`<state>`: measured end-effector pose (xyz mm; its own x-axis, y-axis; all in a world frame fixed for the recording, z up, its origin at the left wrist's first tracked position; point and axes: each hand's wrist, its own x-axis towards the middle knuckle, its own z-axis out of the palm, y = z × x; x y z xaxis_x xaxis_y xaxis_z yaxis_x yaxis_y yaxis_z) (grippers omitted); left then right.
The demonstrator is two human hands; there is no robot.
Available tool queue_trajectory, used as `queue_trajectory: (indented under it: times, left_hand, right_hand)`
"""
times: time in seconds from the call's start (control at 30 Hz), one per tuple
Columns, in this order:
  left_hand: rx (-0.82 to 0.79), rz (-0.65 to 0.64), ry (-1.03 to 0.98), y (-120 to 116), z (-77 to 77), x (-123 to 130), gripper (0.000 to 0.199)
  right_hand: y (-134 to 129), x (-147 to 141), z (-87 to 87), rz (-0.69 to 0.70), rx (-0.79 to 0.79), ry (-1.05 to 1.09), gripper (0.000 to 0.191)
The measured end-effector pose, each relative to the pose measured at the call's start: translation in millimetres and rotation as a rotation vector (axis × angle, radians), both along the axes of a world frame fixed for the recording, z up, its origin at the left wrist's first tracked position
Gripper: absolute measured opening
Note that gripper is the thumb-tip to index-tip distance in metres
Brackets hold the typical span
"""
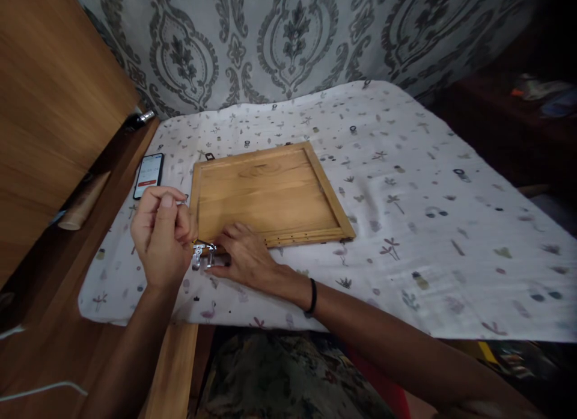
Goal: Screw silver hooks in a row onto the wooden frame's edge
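A shiny, angular metal fitting (pixel 197 256) is set at the near left corner of a smooth, grained wooden panel (pixel 265 193) with a raised frame, and is pinched by the right hand (pixel 246 253); the left hand (pixel 163 235) is curled tight beside it, its contents untellable in dim light. Misalignment could be caused by the panel sliding on the soft printed cloth (pixel 406 226).

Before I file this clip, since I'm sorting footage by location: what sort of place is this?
Probably a room in a home: a framed wooden panel lies on a cloth printed with palms and sunglasses, and an ornately patterned backdrop, wall or curtain, rises behind.
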<state>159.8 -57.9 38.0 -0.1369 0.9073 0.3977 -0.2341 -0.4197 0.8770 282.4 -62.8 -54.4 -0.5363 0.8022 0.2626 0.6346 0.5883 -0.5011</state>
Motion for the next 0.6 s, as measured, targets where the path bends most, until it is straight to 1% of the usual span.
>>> queue_trajectory:
  times: [0.1, 0.2, 0.27, 0.3, 0.33, 0.37, 0.4, 0.5, 0.53, 0.6]
  left_hand:
    - [-0.009, -0.156, 0.012, 7, -1.5, -7, 0.013]
    - [-0.067, -0.391, 0.053, 17, -1.6, -19, 0.006]
    - [-0.083, -0.532, 0.078, 24, -1.0, -25, 0.007]
    - [-0.084, -0.573, 0.083, 26, -0.5, -28, 0.008]
    - [-0.084, -0.583, 0.086, 27, 0.0, -29, 0.008]
    - [-0.085, -0.557, 0.087, 27, 0.6, -29, 0.008]
    - [-0.092, -0.492, 0.089, 26, 1.1, -29, 0.009]
    - [-0.127, -0.189, 0.096, 18, 2.3, -21, 0.02]
    - [-0.135, -0.107, 0.087, 14, 2.2, -17, 0.023]
    - [-0.136, -0.02, 0.047, 8, 1.2, -10, 0.025]
  right_hand:
    - [0, 0, -1.1, 0.001, 0.008, 0.016, 0.057]
    - [0, 0, -0.5, 0.006, -0.001, 0.017, 0.054]
    - [0, 1, 0.5, 0.006, -0.01, 0.016, 0.053]
    - [0, 1, 1.0, 0.007, -0.014, 0.016, 0.052]
    - [0, 1, 1.5, 0.007, -0.017, 0.017, 0.052]
    - [0, 2, 1.8, 0.008, -0.018, 0.017, 0.051]
    - [0, 2, 2.0, 0.01, -0.02, 0.017, 0.051]
    - [0, 1, 1.8, 0.016, -0.024, 0.009, 0.054]
    - [0, 1, 1.4, 0.015, -0.023, 0.005, 0.054]
    - [0, 0, 0.6, 0.008, -0.011, -0.002, 0.055]
